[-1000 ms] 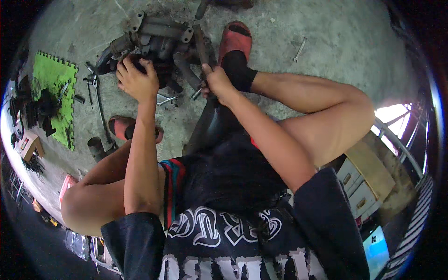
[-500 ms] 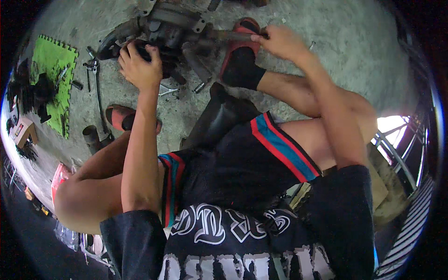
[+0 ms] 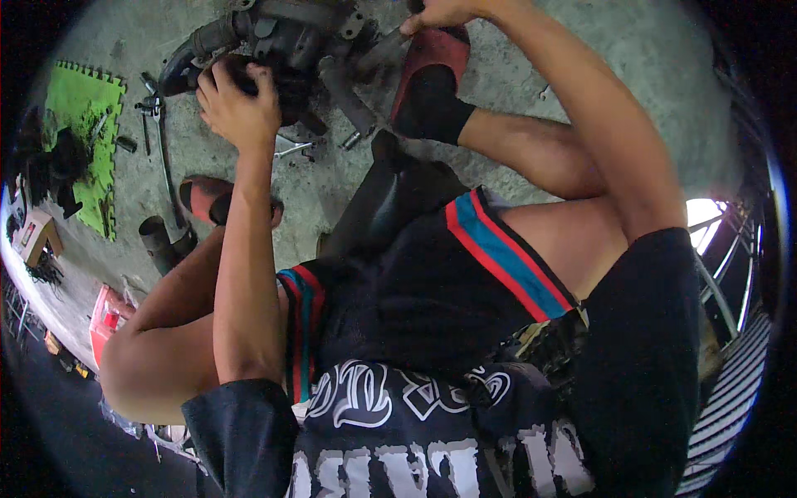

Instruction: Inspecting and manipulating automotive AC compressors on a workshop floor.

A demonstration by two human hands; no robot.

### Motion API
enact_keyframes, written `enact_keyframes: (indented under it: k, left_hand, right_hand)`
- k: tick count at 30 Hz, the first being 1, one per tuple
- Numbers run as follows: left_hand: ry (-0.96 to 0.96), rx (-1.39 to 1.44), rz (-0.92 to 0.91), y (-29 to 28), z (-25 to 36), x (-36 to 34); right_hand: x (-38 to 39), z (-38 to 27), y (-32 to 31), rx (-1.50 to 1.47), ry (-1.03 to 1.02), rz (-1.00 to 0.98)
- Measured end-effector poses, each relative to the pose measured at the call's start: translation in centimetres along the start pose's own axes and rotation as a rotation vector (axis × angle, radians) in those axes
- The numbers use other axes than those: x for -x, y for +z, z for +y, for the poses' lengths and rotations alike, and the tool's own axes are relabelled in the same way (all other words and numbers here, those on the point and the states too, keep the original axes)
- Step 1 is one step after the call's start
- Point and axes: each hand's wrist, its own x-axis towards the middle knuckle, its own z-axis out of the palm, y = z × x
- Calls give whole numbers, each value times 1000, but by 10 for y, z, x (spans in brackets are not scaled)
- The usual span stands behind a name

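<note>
A dark, greasy metal assembly (image 3: 282,46) lies on the concrete at the top centre. My left hand (image 3: 237,100) is closed over a black, rounded part at its lower left. A long metal bar (image 3: 382,48) juts from the assembly's right side, and my right hand (image 3: 436,15) grips its far end near the top edge. Below the assembly are a wrench (image 3: 290,149) and a socket (image 3: 350,141). A dark, elongated object (image 3: 382,191) lies between my legs.
At left, a green foam mat (image 3: 68,100) holds dark parts, with a long wrench (image 3: 166,174) beside it and a cardboard box (image 3: 37,232) below. A short pipe (image 3: 154,241) stands near my left sandal (image 3: 199,195). My right sandal (image 3: 427,62) is near the bar. Metal framing (image 3: 714,274) is at right.
My right hand has moved up and to the right, swinging the bar from near upright to a rising slant. The assembly and my left hand sit slightly higher in the picture.
</note>
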Motion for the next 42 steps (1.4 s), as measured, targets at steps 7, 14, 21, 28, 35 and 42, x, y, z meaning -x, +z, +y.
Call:
enact_keyframes:
  k: [7,14,21,28,35,42]
  left_hand:
    - [20,75,-15,5,-7,-5]
    - [45,110,54,10,7,2]
    - [11,85,67,9,-7,-1]
    - [22,18,63,-1,-11,-1]
    - [-30,81,10,6,6,-2]
    - [-14,89,-5,-1,-13,1]
  right_hand:
    - [13,-20,8,52,-115,117]
    - [2,-40,25,-9,-177,288]
    - [28,-10,12,-148,112,232]
    - [37,-20,24,-221,135,277]
    - [11,-23,42,-183,66,409]
    - [66,25,-10,60,371,354]
